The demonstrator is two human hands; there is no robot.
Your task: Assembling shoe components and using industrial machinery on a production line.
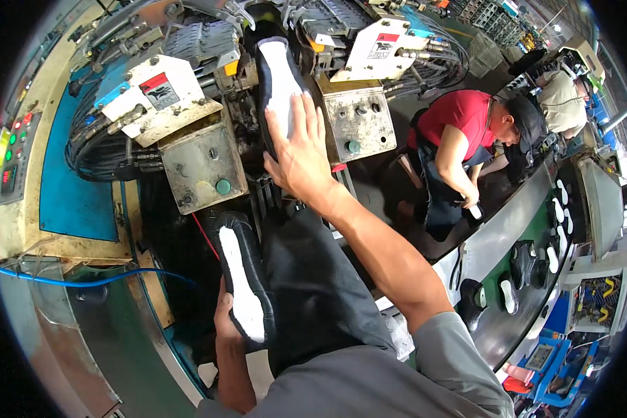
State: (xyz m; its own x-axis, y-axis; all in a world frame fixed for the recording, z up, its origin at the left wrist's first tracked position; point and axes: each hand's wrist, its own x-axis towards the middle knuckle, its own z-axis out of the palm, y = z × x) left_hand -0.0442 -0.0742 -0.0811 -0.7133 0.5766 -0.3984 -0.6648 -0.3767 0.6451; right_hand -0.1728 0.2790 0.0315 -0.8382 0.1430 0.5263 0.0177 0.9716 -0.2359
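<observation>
My right hand (301, 148) reaches forward and lies flat on a black shoe with a white sole (277, 76) that sits sole-up in the press machine (202, 164). Its fingers are spread over the sole's near end. My left hand (224, 322) grips a second black shoe with a white sole (242, 279) from below, holding it sole-up close to my body, beside my dark apron (313, 292).
Grey control boxes with green buttons (359, 125) flank the machine. A panel of lights (12, 150) is at far left. At right a person in a red shirt (460, 132) works beside a curved conveyor (508, 244) carrying several shoes.
</observation>
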